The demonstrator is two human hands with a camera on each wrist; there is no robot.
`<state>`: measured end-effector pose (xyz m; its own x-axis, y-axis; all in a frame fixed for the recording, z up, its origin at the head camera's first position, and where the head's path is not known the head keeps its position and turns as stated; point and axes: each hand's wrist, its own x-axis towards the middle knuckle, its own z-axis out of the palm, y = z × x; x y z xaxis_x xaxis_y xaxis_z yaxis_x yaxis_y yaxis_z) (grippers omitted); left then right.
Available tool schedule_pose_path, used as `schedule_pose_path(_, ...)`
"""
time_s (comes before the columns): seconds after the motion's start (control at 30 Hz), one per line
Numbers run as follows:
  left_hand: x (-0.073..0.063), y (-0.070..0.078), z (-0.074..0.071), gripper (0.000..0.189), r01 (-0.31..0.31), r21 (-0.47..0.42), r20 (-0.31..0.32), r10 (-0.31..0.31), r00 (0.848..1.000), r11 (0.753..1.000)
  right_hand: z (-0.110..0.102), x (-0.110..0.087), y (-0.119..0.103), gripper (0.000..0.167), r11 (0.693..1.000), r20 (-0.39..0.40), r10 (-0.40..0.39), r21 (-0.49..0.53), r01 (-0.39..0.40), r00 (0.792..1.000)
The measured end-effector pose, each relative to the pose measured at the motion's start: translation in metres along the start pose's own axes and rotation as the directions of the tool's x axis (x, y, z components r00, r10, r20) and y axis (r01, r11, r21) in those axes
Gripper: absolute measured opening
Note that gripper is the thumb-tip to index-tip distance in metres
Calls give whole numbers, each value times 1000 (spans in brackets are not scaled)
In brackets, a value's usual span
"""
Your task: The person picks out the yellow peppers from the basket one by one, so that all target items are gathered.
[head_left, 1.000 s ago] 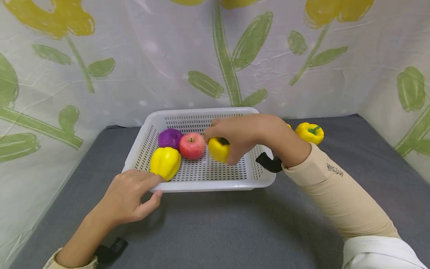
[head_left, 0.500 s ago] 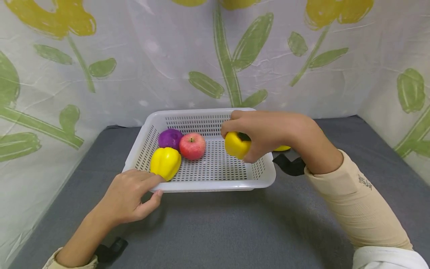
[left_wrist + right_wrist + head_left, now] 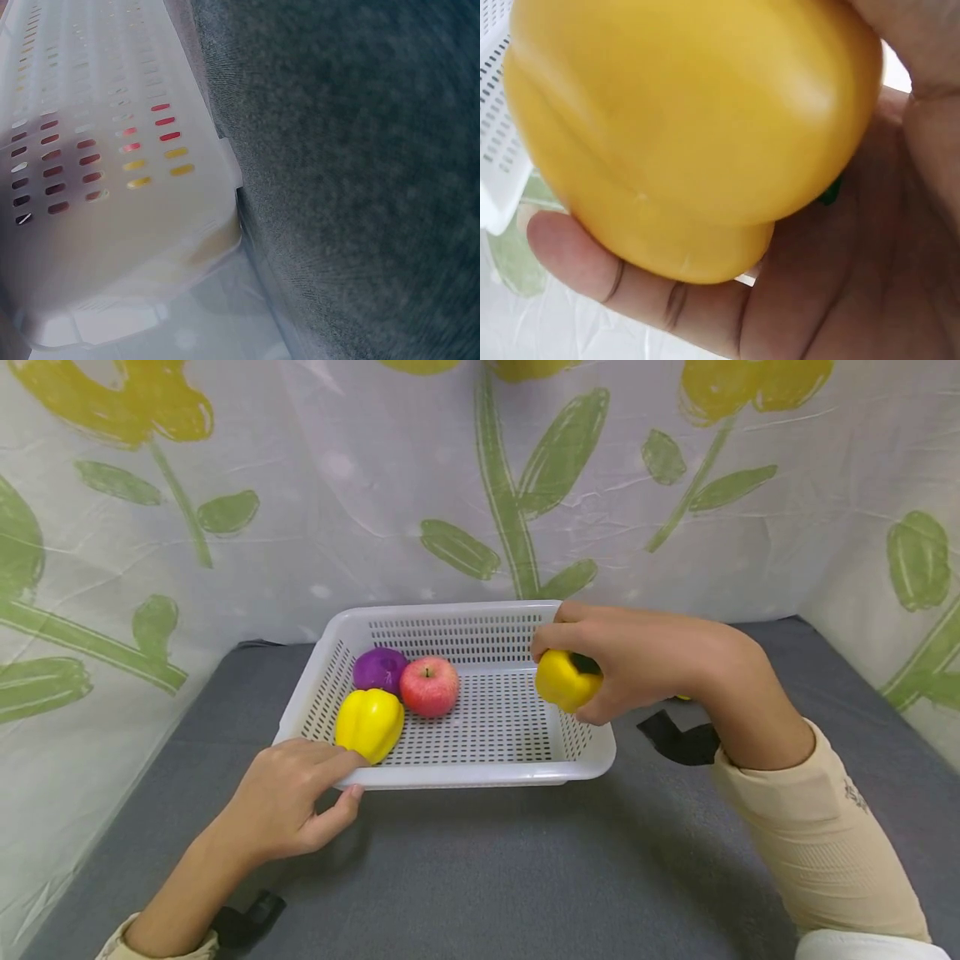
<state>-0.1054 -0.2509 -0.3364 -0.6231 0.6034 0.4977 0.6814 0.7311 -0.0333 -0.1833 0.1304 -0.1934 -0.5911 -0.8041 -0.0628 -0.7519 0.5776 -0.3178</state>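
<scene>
My right hand [image 3: 637, 652] grips a yellow bell pepper [image 3: 561, 681] over the right end of the white plastic basket [image 3: 480, 774]. In the right wrist view, that bell pepper [image 3: 690, 112] fills most of the picture, with fingers curled round its underside and a bit of green stem showing by the palm. At the basket's near left corner, my left hand [image 3: 296, 797] holds the rim, fingers on top and thumb at the front. Inside lie a purple round vegetable or fruit [image 3: 380, 668], a red apple [image 3: 429, 687] and a second yellow bell pepper [image 3: 369, 724].
A sliver of another yellow thing [image 3: 682, 697] shows behind the right wrist, mostly hidden. Dark grey cloth [image 3: 480, 877] covers the table. A white curtain [image 3: 360, 527] with painted flowers hangs behind. The left wrist view shows the basket's slotted side [image 3: 142, 217].
My right hand has moved to the right with the yellow bell pepper, from the basket's middle to its right end. The left hand and the basket have stayed put.
</scene>
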Motion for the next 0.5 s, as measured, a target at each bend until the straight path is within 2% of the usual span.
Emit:
schedule_pose_path(0.17,0,-1,1,25,-5,-4,-5,5,1000,1000,3,-10,4,44,1000,-45,24,-8,-25,999)
schedule_pose_path(0.5,0,0,0,25,1,-4,-6,-1,1000,1000,7,-28,15,48,997,-86,73,5,-73,994)
